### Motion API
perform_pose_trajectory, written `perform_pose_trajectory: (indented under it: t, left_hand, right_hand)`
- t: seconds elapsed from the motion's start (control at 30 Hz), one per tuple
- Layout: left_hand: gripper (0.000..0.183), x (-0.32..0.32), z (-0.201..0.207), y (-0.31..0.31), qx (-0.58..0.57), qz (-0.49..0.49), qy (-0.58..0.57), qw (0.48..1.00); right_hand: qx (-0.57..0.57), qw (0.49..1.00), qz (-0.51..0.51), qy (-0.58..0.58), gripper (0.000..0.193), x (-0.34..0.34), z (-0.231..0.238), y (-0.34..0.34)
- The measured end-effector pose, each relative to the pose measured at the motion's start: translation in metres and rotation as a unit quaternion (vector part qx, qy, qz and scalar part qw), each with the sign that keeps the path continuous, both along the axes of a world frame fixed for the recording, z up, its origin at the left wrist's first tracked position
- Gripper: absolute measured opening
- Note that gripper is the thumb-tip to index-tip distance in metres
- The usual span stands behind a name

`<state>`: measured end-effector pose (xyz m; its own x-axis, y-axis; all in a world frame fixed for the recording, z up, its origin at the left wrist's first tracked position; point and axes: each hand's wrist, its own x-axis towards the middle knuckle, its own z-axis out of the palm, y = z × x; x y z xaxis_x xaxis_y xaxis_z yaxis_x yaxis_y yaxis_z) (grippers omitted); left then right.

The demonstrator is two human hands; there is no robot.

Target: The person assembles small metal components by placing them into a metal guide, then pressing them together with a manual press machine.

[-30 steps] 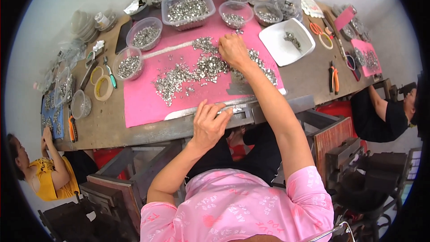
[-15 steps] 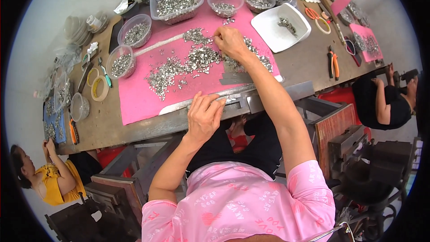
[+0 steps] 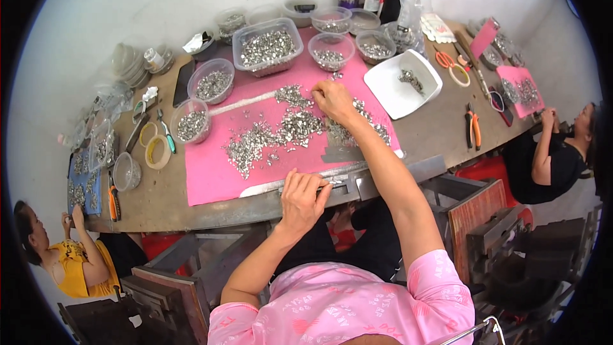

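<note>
My left hand rests at the table's front edge with curled fingers pressed together beside a metal fixture. Whatever it pinches is hidden. Stretched across the pink mat, my right hand has its fingers closed at the edge of a pile of small shiny metal pieces. I cannot make out what sits in its fingertips. A smaller heap of metal pieces lies just left of that hand. Partly under my right forearm is a flat grey metal strip.
Plastic tubs of metal pieces line the back. A white tray, orange-handled pliers, scissors and a tape roll are at right. Left are more tape rolls and a small tub. Co-workers sit at both sides.
The view has tilted up, showing bottles at the back and more of the person at right. Both hands keep nearly the same places against the mat and the fixture.
</note>
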<state>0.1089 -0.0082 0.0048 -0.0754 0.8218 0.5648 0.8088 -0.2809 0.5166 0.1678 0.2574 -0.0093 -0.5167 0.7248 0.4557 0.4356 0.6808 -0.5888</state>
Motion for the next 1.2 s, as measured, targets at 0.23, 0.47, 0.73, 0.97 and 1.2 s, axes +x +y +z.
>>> perform_pose_trajectory:
  t: [0.23,0.47,0.73,0.97,1.2]
  left_hand:
    - [0.026,-0.002,0.003,-0.002,-0.016,0.016,-0.002,1.0]
    - [0.033,-0.007,-0.003,-0.005,-0.021,-0.007,-0.029,0.999]
    - [0.018,0.004,-0.001,-0.001,-0.026,0.015,-0.037,0.999]
    - [0.016,0.004,-0.001,-0.001,-0.037,0.044,-0.013,0.998]
    - [0.018,0.001,-0.001,-0.001,-0.019,0.01,-0.011,1.0]
  right_hand:
    - [0.064,0.994,-0.013,-0.083,0.017,-0.018,-0.001,-0.001]
    - [0.057,0.996,0.036,-0.055,0.014,-0.014,0.001,0.007]
    - [0.055,0.997,0.036,-0.037,0.012,0.005,0.01,-0.009]
    - [-0.125,0.987,0.095,0.029,0.014,0.077,0.051,-0.117]
    - [-0.145,0.979,0.11,0.088,0.022,0.11,0.04,-0.168]
